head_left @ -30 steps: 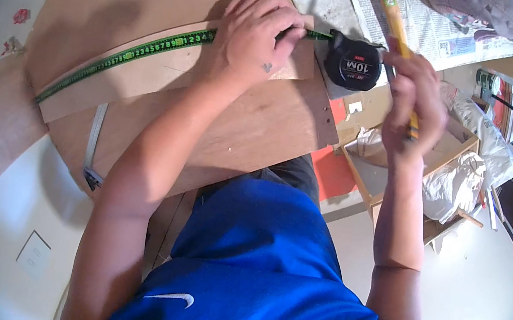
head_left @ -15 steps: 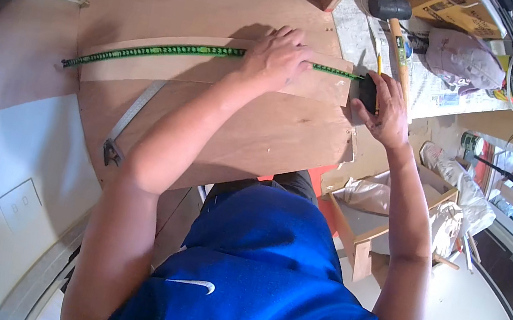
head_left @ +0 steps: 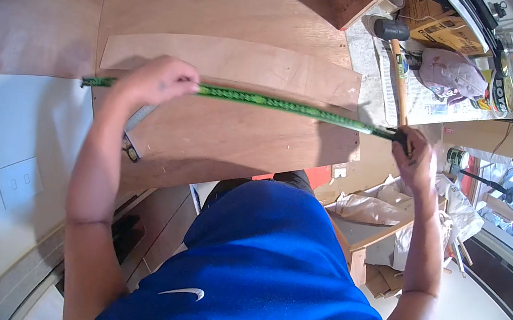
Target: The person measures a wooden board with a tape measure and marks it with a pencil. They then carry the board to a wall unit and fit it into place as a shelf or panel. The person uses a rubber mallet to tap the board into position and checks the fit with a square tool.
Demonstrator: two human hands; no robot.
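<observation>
A green tape measure blade [head_left: 279, 104] stretches across in front of me, raised a little over the wood. My left hand [head_left: 161, 82] is closed around the blade toward its left end, whose tip pokes out past the wrist. In my right hand [head_left: 416, 161] is the dark tape measure case [head_left: 401, 139], gripped at the blade's right end. Behind the blade, a long thin plywood strip [head_left: 232, 64] lies on the larger plywood board [head_left: 254, 136]. A metal square [head_left: 131, 146] lies near my left forearm, partly hidden by it.
A black-headed mallet [head_left: 392, 29] with a wooden handle rests on newspaper at the back right. Beside it are a purple cloth bundle [head_left: 451, 74], a cardboard box [head_left: 440, 18] and a tin [head_left: 502, 92]. A wooden drawer box [head_left: 359, 238] stands below my right arm. A wall is on the left.
Both hands have lifted the tape off the plywood strip and drawn it nearer to me. My left hand has slid leftward along the blade; my right hand has moved right with the case.
</observation>
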